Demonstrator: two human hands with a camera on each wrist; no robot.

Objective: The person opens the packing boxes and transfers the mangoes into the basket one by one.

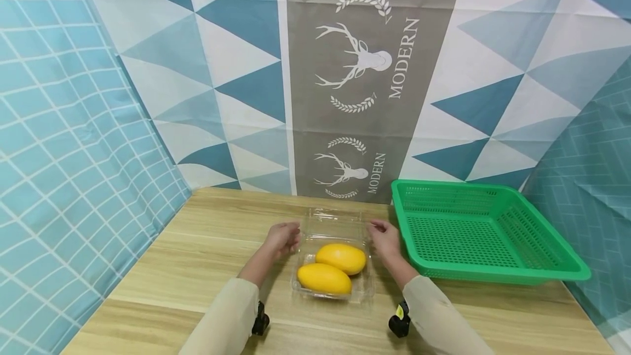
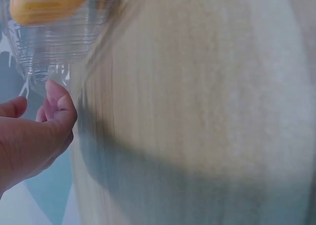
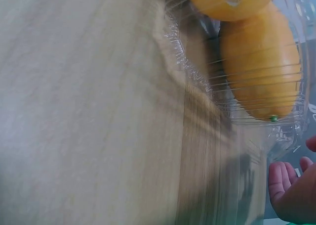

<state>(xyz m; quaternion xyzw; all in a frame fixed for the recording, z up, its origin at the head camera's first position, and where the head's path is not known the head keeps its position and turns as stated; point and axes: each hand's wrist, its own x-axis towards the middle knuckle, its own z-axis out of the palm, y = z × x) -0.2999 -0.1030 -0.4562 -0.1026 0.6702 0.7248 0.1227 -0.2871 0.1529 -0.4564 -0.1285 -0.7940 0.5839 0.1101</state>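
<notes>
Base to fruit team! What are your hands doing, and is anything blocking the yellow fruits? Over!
Left hand and right hand empty, flanking the open lid. Two yellow fruits in clear box. Green basket off to the right, not between hands and box.

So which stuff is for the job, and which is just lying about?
For the job, it seems:
clear box
its open lid, between the left hand and right hand
two yellow fruits in the box

Probably just there:
green basket, held by neither hand
deer-print sheet behind the table
</notes>
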